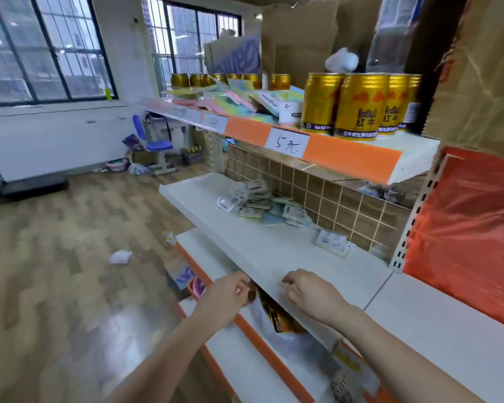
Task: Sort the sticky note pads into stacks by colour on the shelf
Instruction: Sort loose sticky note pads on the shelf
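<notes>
Pastel sticky note pads [230,96] lie in a loose, mixed heap on the top shelf [361,158], pink, green, yellow and blue overlapping one another, just left of a cluster of gold drink cans [358,106] and in front of a further row of cans at the back. From my feed I see an orange strip along that shelf's front edge with a handwritten price label [287,142] stuck on it. On the white middle shelf [274,251] sits a second, smaller pile of packaged pads [253,199] against the tiled back wall, with one separate packet [332,241] lying further right. Both hands hover low at the front lip of the middle shelf, well apart from either pile. My left hand [226,292] hangs with its fingers loosely curled and holds nothing; my right hand [310,289] is the same, fingers drooping slack above the shelf edge, empty. Beneath them a plastic bag [274,318] shows on a lower shelf.
</notes>
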Demonstrator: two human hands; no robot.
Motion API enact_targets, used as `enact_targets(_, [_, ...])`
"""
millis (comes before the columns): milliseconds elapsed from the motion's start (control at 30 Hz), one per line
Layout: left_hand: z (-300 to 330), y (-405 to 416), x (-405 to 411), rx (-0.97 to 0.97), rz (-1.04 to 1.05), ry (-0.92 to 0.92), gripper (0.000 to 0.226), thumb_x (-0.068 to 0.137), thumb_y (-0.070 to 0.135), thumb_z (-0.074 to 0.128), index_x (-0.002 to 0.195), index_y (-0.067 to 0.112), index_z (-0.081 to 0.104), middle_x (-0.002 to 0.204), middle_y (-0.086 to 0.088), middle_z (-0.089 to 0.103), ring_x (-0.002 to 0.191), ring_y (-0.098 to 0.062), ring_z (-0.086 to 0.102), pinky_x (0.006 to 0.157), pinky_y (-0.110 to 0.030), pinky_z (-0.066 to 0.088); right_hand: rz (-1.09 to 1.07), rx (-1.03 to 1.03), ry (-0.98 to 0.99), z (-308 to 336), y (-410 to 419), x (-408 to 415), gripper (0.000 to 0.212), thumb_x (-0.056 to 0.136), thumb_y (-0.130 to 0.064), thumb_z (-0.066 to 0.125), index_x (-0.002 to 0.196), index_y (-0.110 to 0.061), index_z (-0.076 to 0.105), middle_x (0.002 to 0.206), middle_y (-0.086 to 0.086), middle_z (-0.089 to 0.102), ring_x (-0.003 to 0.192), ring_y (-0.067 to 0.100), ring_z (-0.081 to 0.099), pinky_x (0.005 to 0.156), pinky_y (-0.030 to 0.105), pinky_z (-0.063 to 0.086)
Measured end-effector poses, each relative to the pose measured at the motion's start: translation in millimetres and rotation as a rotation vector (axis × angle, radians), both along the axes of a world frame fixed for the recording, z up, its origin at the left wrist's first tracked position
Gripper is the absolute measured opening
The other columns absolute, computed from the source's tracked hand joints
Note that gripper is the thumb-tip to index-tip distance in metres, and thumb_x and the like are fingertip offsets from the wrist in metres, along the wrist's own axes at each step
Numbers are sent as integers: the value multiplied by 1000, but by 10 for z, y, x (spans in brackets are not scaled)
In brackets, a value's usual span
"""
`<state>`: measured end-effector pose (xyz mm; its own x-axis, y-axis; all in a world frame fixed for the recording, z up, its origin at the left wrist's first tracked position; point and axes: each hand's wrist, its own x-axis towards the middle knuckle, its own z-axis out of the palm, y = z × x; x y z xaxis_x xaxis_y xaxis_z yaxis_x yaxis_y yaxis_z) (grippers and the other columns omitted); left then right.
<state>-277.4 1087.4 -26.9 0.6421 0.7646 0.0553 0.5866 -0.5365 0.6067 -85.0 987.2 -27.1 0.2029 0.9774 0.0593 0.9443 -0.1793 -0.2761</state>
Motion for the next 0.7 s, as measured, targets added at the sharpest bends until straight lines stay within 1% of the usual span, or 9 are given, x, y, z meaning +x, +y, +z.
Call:
enact_targets(67, [-40, 219, -63, -23, 24, -17, 26, 95, 17, 46, 119, 20, 57, 110, 8, 65, 97, -9, 60, 88, -24, 48, 24, -8, 4, -29, 290, -42, 36, 94, -24, 43, 129, -22, 51, 129, 1, 53, 119, 21, 49, 93, 32, 43])
enact_targets(133, [-82, 479, -107, -21, 52, -6, 28, 96, 18, 44, 120, 19, 57, 112, 12, 60, 105, -9, 58, 88, -19, 44, 43, -11, 13, -66, 600, -53, 37, 93, -24, 43, 130, -22, 50, 130, 1, 52, 119, 21, 48, 94, 32, 43])
enact_targets(267, [-206, 1107, -65, -34, 89, -9, 27, 95, 18, 45, 118, 20, 60, 115, 3, 64, 105, -12, 60, 92, -27, 48, 56, -4, 26, -158, 1226, 45, 38, 94, -26, 43, 131, -21, 49, 131, 2, 51, 120, 21, 47, 94, 32, 42])
enact_targets(367, [-217, 1565, 52, 11, 76, 39, 26, 94, 16, 48, 117, 18, 61, 117, 4, 63, 105, -10, 57, 87, -18, 43, 29, 8, 48, -196, 1663, 203, 38, 93, -27, 44, 130, -22, 49, 130, 1, 51, 122, 20, 46, 95, 31, 41])
enact_targets(400, [-198, 1718, 94, 35, 67, 54, 27, 94, 17, 48, 119, 18, 60, 119, 5, 62, 108, -10, 56, 87, -18, 41, 20, 11, 63, -194, 1798, 243, 37, 93, -27, 45, 130, -22, 49, 130, 1, 51, 122, 19, 45, 96, 31, 41])
enact_targets(467, [-133, 1994, 176, 53, 45, 77, 29, 95, 20, 47, 123, 19, 57, 123, 4, 59, 112, -12, 54, 91, -23, 42, 9, 28, 91, -155, 2070, 298, 36, 94, -26, 46, 129, -22, 50, 131, -1, 51, 123, 18, 45, 97, 29, 40])
enact_targets(533, [-84, 2257, 250, 69, 27, 93, 30, 96, 23, 47, 125, 21, 55, 126, 3, 57, 115, -14, 52, 94, -27, 42, 3, 62, 109, -94, 2361, 341, 35, 94, -25, 47, 129, -21, 50, 132, -2, 51, 123, 18, 46, 96, 31, 41])
enact_targets(600, [-42, 2486, 310, 82, 12, 97, 31, 97, 24, 46, 128, 21, 52, 127, 1, 55, 117, -15, 50, 94, -27, 40, 5, 119, 133, -20, 2648, 368, 33, 93, -23, 48, 126, -20, 52, 129, 0, 54, 120, 20, 49, 94, 33, 43])
enact_targets(700, [-43, 2773, 375, 90, 3, 98, 35, 98, 25, 44, 132, 21, 47, 129, -1, 50, 116, -17, 48, 95, -26, 38, 15, 228, 179, 19, 3006, 402, 25, 90, -19, 53, 114, -19, 59, 114, 3, 61, 105, 21, 57, 87, 37, 47])
